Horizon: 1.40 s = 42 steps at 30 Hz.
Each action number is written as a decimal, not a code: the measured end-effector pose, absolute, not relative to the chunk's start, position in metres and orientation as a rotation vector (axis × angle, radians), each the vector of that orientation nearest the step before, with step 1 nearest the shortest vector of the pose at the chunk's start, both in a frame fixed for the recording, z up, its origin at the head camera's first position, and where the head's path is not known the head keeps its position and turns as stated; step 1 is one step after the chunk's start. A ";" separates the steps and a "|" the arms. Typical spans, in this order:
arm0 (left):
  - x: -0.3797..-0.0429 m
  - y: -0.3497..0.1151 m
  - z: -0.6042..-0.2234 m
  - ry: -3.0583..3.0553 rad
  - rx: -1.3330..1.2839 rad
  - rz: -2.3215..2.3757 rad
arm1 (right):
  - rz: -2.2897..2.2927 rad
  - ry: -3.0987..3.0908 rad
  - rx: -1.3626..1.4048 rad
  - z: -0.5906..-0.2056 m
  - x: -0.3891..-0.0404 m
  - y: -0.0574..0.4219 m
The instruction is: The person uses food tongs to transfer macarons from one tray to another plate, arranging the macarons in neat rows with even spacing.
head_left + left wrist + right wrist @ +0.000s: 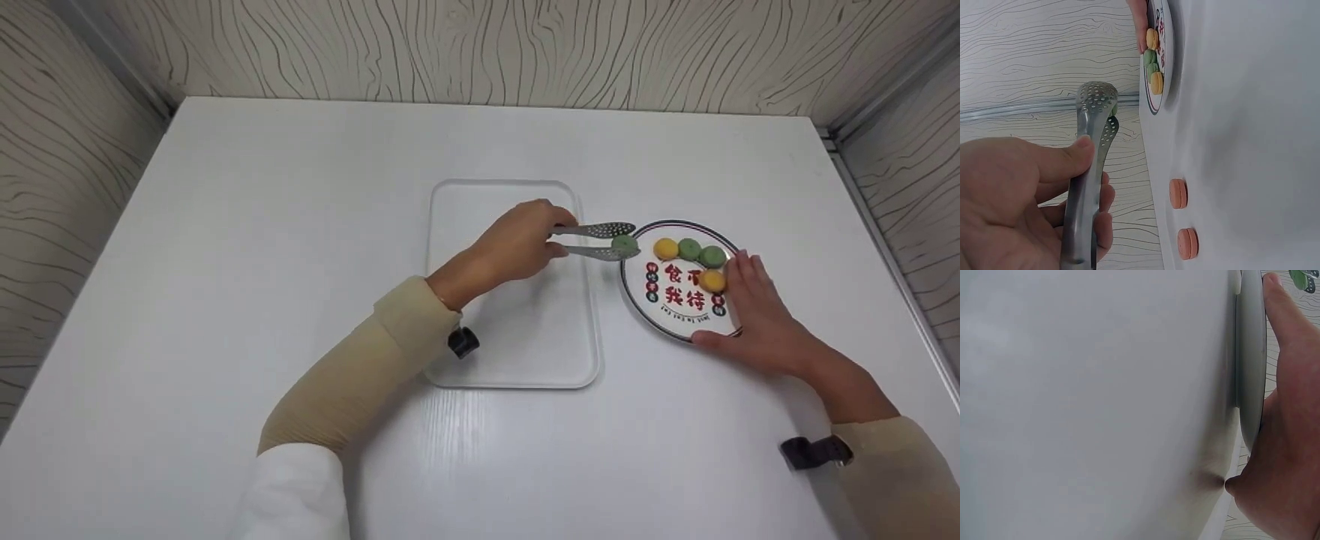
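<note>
My left hand (521, 240) grips metal tongs (596, 230) with perforated tips. Between the tips is a green macaron (624, 244), at the left rim of a round plate (652, 319); in the left wrist view the tongs mostly hide it. Two yellow macarons, one at the upper left (665, 249) and one lower right (712, 281), lie on the plate with two green macarons (689, 250) between them. My right hand (769, 337) rests along the plate's right rim, fingers straight, thumb at the near edge.
A white rectangular tray (517, 375) lies under my left hand and wrist, left of the plate. Two pink macarons (1178, 193) show in the left wrist view, hidden in the head view. Patterned panels (480, 52) enclose the white table (262, 225) at the back and sides.
</note>
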<state>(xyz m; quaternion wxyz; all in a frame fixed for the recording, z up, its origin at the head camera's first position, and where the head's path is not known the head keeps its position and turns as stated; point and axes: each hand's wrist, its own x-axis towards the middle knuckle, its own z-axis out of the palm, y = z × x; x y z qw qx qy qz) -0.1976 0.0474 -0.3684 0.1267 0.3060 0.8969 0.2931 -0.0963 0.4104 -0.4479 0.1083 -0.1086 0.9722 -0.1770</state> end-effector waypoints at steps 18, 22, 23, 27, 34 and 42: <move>-0.193 0.092 -0.365 2.580 0.950 0.767 | -0.555 2.866 -0.330 -0.449 -0.094 0.411; -0.192 0.100 -0.365 2.567 0.936 0.765 | -0.561 2.863 -0.334 -0.449 -0.094 0.411; -0.192 0.102 -0.366 2.562 0.931 0.762 | -0.559 2.863 -0.333 -0.449 -0.094 0.411; -0.191 0.109 -0.366 2.552 0.910 0.753 | -0.553 2.861 -0.326 -0.449 -0.095 0.411; -0.192 0.121 -0.369 2.566 0.863 0.718 | -0.551 2.868 -0.340 -0.449 -0.096 0.411; -0.192 0.138 -0.373 2.581 0.805 0.641 | -0.555 2.866 -0.324 -0.450 -0.096 0.412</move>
